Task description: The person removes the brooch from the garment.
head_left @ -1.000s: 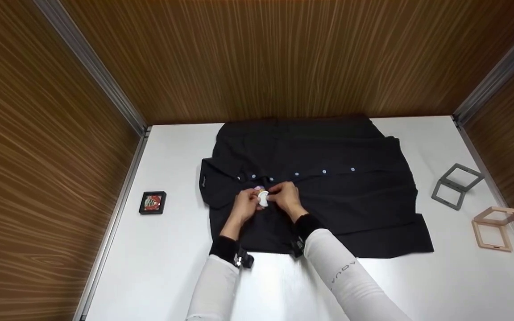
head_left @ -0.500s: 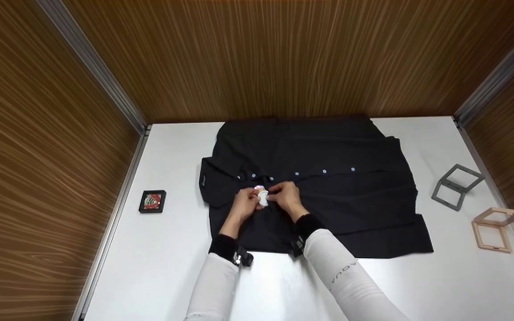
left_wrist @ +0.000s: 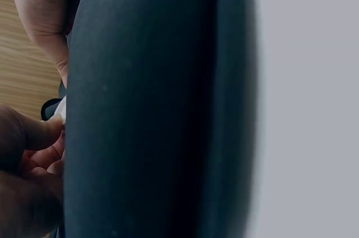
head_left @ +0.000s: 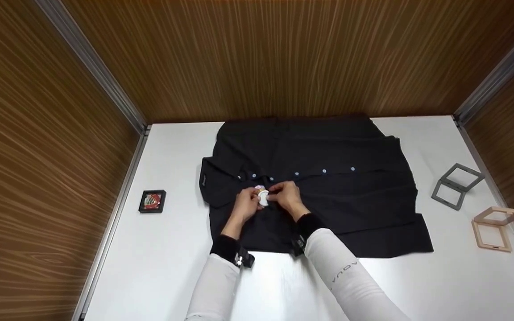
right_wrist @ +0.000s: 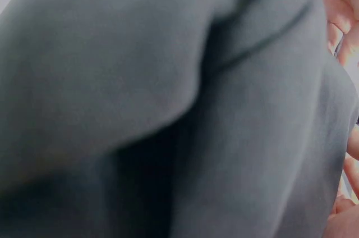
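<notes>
A black button-up shirt [head_left: 350, 196] lies spread on the white table in the head view. Over its front, below the button row, is a small white rounded piece [head_left: 263, 199] with a pink, purple and yellow part [head_left: 259, 188] behind it. Thumb and fingers of my left hand [head_left: 244, 205] pinch its left side. From the right, my right hand [head_left: 286, 196] pinches the same piece. Dark cloth fills most of both wrist views; in the left one, only a sliver of the white piece [left_wrist: 61, 110] shows at the fingertips. Its exact kind cannot be told.
A small black frame [head_left: 152, 201] with a red picture lies left of the shirt. On the right stand two hinged frames opened out, one grey [head_left: 452, 189] and one light pink-beige [head_left: 492, 234]. Wood-grain panels [head_left: 257, 58] enclose the table [head_left: 150, 276] at back and sides.
</notes>
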The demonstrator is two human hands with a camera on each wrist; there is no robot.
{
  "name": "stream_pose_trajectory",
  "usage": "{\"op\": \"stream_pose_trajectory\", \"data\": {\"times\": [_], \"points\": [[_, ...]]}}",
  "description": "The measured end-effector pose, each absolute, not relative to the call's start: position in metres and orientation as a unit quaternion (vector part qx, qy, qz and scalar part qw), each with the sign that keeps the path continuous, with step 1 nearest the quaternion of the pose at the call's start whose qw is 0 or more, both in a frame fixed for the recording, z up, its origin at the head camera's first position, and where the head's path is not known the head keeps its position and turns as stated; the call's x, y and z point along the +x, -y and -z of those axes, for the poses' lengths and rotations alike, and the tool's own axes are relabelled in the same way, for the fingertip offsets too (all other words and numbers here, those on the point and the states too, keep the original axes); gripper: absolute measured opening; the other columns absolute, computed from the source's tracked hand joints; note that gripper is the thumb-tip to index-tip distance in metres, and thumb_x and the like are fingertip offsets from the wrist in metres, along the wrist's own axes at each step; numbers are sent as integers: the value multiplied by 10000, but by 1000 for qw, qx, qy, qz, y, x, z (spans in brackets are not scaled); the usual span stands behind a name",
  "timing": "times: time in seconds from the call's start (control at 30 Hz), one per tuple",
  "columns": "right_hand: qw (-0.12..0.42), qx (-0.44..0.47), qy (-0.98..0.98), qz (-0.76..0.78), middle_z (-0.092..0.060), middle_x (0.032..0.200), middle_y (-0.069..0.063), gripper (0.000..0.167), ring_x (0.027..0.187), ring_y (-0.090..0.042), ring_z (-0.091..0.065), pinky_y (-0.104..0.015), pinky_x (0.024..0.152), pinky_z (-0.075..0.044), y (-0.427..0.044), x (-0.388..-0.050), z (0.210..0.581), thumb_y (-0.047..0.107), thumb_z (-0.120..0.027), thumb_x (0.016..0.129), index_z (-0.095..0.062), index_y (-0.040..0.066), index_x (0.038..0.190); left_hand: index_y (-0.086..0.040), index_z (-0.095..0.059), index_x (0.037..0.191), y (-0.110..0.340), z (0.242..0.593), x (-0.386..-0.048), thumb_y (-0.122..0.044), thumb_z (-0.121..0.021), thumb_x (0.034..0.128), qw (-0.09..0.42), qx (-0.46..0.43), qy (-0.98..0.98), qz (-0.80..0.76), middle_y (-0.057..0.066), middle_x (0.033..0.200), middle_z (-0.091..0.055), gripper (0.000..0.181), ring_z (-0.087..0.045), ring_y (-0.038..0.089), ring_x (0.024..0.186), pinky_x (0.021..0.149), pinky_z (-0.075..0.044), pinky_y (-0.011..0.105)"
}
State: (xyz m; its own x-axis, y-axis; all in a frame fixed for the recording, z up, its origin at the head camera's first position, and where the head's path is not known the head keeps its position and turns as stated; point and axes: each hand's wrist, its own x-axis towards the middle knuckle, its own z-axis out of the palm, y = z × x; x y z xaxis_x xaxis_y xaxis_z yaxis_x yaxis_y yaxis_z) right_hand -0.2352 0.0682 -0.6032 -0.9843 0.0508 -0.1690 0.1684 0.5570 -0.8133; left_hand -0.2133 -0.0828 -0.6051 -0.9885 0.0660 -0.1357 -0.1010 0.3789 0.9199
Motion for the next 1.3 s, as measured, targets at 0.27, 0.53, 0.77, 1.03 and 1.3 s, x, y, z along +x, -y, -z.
{"op": "stream_pose_trajectory", "data": {"times": [0.27, 0.53, 0.77, 1.03, 1.3], "points": [[59, 53, -880, 468, -736, 1005, -79, 232, 1035, -264, -638, -349, 930, -478, -70, -235, 605, 133, -865, 717, -794, 66, 928, 162, -600, 1014, 81, 607, -211, 181, -508, 855, 84, -56, -768, -633, 166, 813, -628, 185, -682, 246, 672, 639, -594, 298], [67, 64, -853, 514, -733, 971, -94, 213, 977, -264, -635, -329, 876, -491, -69, -235, 604, 63, -845, 717, -782, 25, 917, 144, -597, 1060, 82, 607, -210, 157, -525, 892, 84, -59, -772, -627, 155, 853, -610, 184, -671, 230, 711, 655, -591, 288], [82, 88, -832, 542, -717, 904, -87, 204, 896, -254, -616, -289, 783, -493, -71, -237, 601, -6, -858, 677, -760, 8, 855, 115, -627, 1018, 80, 608, -211, 160, -536, 886, 80, -36, -785, -613, 144, 852, -625, 167, -657, 219, 731, 661, -591, 292], [91, 95, -834, 535, -688, 857, -68, 217, 846, -247, -584, -281, 745, -474, -73, -238, 599, -16, -878, 642, -733, 35, 795, 104, -651, 1022, 77, 608, -214, 144, -551, 890, 73, -12, -810, -581, 132, 834, -643, 170, -630, 182, 709, 630, -584, 282], [94, 80, -838, 531, -669, 850, -48, 219, 835, -225, -573, -287, 747, -461, -74, -237, 601, 20, -873, 677, -744, 45, 852, 121, -653, 1036, 78, 606, -212, 156, -563, 869, 61, -8, -817, -573, 157, 846, -669, 193, -656, 202, 714, 624, -588, 287]]}}
